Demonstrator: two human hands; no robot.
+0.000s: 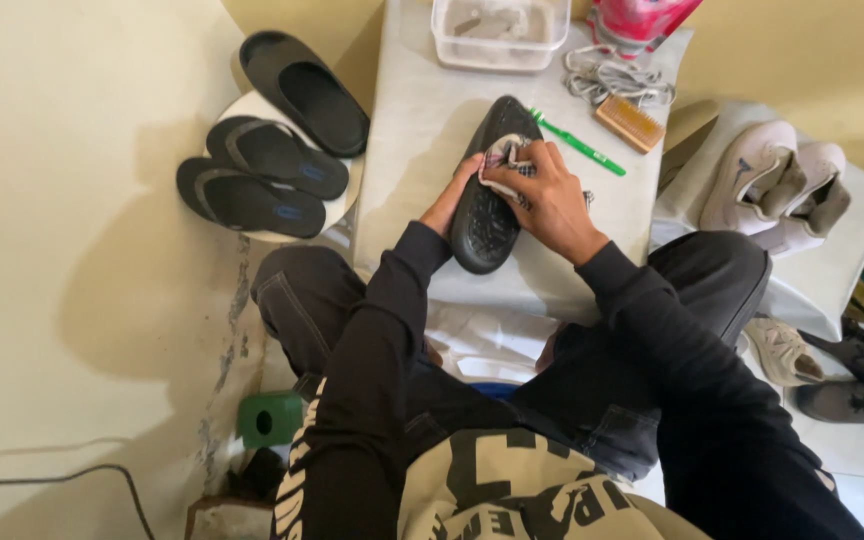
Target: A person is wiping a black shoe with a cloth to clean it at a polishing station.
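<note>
- Both arms reach forward from the body and draw together ahead of the knees, each in a long black sleeve that ends at the wrist.
- The left hand [449, 200] sits lower and to the left, palm turned inward, its fingers curled and mostly hidden, its thumb side up.
- The right hand [544, 197] lies higher, back of the hand toward the camera, knuckles bent, fingers pressed down and folded inward toward the left hand.
- The right wrist is bent slightly, forearm running down and right to the elbow.
- The two hands are just beside each other, fingertips nearly meeting.
- The legs are spread, in dark trousers, knees to either side.
</note>
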